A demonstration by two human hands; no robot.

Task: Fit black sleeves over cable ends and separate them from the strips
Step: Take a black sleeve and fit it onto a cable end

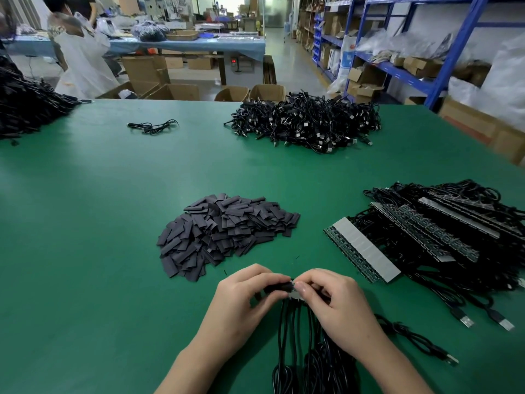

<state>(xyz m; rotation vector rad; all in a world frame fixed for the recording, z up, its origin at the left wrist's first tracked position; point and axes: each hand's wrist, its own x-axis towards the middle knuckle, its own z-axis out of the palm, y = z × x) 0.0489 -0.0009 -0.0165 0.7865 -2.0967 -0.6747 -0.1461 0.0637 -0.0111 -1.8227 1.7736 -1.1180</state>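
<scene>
— Green is the flat table cover (113,223). What do the two hands do above it?
— The left hand (244,302) pinches a short black tube sleeve (279,288) between the thumb and the curled fingers. The right hand (338,305) grips a small grey strip piece (295,294), with its thumb on top. Both hands meet near the front edge of the table, and the sleeve touches the end of the strip piece.
— And the cables?
— Thin black cables (287,336) hang from the strip piece toward the person, between the two wrists. One more cable runs to the right and ends in a metal USB plug (451,361).
— Where is the supply?
— A heap of flat black sleeves (224,231) lies just beyond the hands. At the right lies a stack of long grey strips (366,251) with black cables attached. Far behind it is a big pile of tangled black cables (309,123)
</scene>
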